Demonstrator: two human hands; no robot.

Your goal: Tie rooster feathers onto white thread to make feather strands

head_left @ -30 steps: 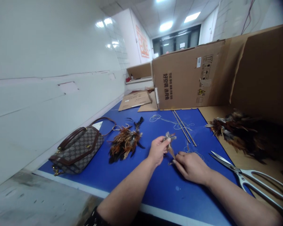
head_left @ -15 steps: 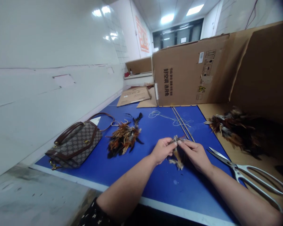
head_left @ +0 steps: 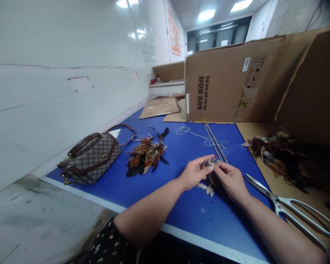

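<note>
Over the blue table top (head_left: 165,205), my left hand (head_left: 194,173) and my right hand (head_left: 231,180) meet fingertip to fingertip. Both are closed on a small tuft of greyish feathers (head_left: 208,162), pinched between thumbs and fingers; much of it is hidden by them. Below the fingers, pale fluffy feather bits (head_left: 207,189) show against the blue. Just beyond the hands lie two thin sticks (head_left: 215,141) and a tangle of pale thread (head_left: 194,135). To the right of my right hand rest large scissors (head_left: 276,198) with their blades slightly apart.
A brown feather bunch (head_left: 147,154) lies left of my hands, a patterned handbag (head_left: 95,157) farther left by the wall. More dark feathers (head_left: 277,154) are on cardboard at the right. A big cardboard box (head_left: 225,84) stands behind, with flat cardboard (head_left: 161,107) beside it.
My left fingers have shifted up around the tuft, and its long tan feathers below are now mostly hidden by my right hand. The whole view has swung slightly left.
</note>
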